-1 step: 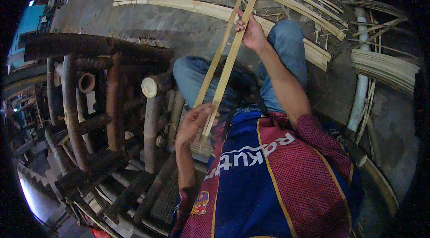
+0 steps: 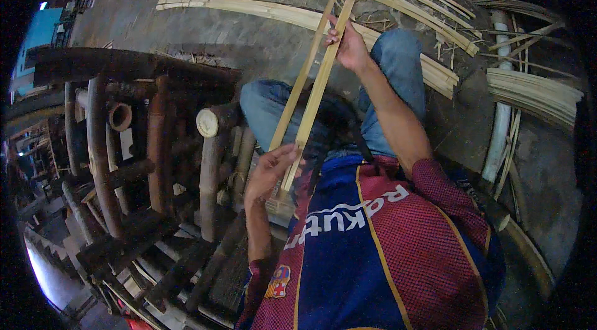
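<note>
Next to nothing moved since the earlier frame: left hand (image 2: pixel 268 166), right hand (image 2: pixel 352 47), front strip (image 2: pixel 318 94)

Right hand: fingers curled, closed around the front strip at its upper part. Left hand: fingertips set against the same strip, near its lower end; whether a firm pinch is made cannot be told. Front strip: pale, narrow, held aslant over the lap, its top cut off by the frame edge, its lower end before the shirt (image 2: pixel 336 258). Rear strip (image 2: pixel 297 94): similar, running just left of the first, the two drawn close at the top; its lower end is lost near the left hand.

Jeans (image 2: pixel 398 69): blue, bent knees, seen beneath both strips. Floor (image 2: pixel 127 25): grey; loose strips (image 2: pixel 267 10) are laid across it, beyond the knees. At right: one bundle (image 2: pixel 532 95) of pale strips, laid across a whitish pipe (image 2: pixel 498 143). At left: one rack (image 2: pixel 96 143) of dark poles, placed beside the left knee.
</note>
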`<act>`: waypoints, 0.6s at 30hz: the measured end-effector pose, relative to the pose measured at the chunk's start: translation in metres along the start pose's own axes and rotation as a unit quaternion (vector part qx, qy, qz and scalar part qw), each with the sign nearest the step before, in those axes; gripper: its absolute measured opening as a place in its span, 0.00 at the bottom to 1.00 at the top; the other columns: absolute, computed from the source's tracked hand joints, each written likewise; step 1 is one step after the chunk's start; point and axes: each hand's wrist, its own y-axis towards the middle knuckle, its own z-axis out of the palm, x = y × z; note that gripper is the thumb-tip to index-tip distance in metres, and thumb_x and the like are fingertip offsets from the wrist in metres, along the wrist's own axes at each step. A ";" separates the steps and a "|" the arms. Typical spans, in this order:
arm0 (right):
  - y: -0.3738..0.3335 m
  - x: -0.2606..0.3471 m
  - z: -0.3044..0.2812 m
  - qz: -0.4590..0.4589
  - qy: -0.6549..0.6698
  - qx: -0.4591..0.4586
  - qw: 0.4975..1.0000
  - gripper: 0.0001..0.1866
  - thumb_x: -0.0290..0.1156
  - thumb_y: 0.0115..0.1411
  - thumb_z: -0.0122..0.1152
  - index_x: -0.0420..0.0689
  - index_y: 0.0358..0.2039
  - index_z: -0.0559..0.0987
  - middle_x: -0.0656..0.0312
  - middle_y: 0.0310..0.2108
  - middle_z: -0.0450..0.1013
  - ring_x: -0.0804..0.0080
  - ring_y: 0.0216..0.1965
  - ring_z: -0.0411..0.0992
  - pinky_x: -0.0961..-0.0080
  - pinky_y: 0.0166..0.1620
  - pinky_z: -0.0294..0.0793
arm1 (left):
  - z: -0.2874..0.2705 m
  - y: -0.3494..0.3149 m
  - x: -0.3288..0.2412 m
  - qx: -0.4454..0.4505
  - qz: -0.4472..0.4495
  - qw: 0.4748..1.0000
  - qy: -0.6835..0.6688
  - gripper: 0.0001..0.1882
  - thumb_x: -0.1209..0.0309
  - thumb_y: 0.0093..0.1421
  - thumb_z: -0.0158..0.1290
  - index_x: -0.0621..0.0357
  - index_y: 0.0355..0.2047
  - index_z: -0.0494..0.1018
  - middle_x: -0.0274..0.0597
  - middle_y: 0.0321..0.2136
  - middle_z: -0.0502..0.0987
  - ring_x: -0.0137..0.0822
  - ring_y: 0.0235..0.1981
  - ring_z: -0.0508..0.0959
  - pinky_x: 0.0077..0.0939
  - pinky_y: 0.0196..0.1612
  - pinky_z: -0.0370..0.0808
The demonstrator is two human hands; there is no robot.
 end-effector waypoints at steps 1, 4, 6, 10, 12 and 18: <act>0.001 0.002 -0.003 0.003 0.003 0.005 1.000 0.26 0.51 0.70 0.40 0.46 0.59 0.67 0.67 0.25 0.62 0.75 0.27 0.63 0.74 0.39 0.71 | 0.000 0.004 0.002 0.004 -0.003 1.000 0.009 0.16 0.67 0.66 0.51 0.67 0.48 0.73 0.42 0.33 0.80 0.30 0.29 0.79 0.21 0.34 0.76; 0.005 0.005 -0.035 -0.017 -0.056 -0.017 0.998 0.27 0.54 0.69 0.42 0.47 0.57 0.68 0.65 0.27 0.68 0.72 0.32 0.69 0.72 0.41 0.72 | 0.011 0.012 -0.002 0.031 0.010 0.999 0.035 0.13 0.68 0.65 0.54 0.66 0.43 0.75 0.39 0.26 0.79 0.27 0.24 0.76 0.20 0.30 0.75; -0.001 -0.003 -0.037 -0.023 -0.094 -0.081 0.992 0.29 0.57 0.67 0.43 0.48 0.56 0.68 0.64 0.29 0.70 0.69 0.35 0.72 0.69 0.44 0.73 | 0.016 0.012 -0.002 0.017 -0.004 1.000 0.005 0.12 0.67 0.64 0.55 0.64 0.43 0.75 0.38 0.27 0.79 0.26 0.23 0.76 0.20 0.28 0.74; -0.045 -0.041 -0.041 0.015 -0.185 -0.126 0.975 0.29 0.60 0.66 0.44 0.50 0.54 0.71 0.64 0.39 0.74 0.67 0.42 0.73 0.66 0.50 0.72 | 0.019 0.035 0.000 -0.021 0.009 1.000 -0.001 0.14 0.64 0.64 0.55 0.63 0.42 0.75 0.37 0.27 0.78 0.26 0.22 0.76 0.19 0.27 0.73; -0.102 -0.065 0.008 0.083 -0.253 -0.141 0.953 0.29 0.60 0.65 0.45 0.49 0.53 0.73 0.64 0.43 0.73 0.67 0.45 0.72 0.66 0.52 0.71 | 0.022 0.051 -0.001 -0.019 0.019 0.999 -0.027 0.14 0.63 0.64 0.55 0.63 0.41 0.76 0.38 0.27 0.79 0.26 0.22 0.76 0.19 0.27 0.74; -0.175 -0.084 0.026 0.215 -0.342 0.006 0.915 0.15 0.40 0.65 0.59 0.42 0.42 0.77 0.67 0.36 0.74 0.78 0.39 0.73 0.79 0.42 0.76 | 0.039 0.078 0.001 -0.042 0.039 0.996 -0.069 0.14 0.65 0.63 0.57 0.60 0.44 0.70 0.43 0.29 0.81 0.28 0.21 0.76 0.21 0.24 0.75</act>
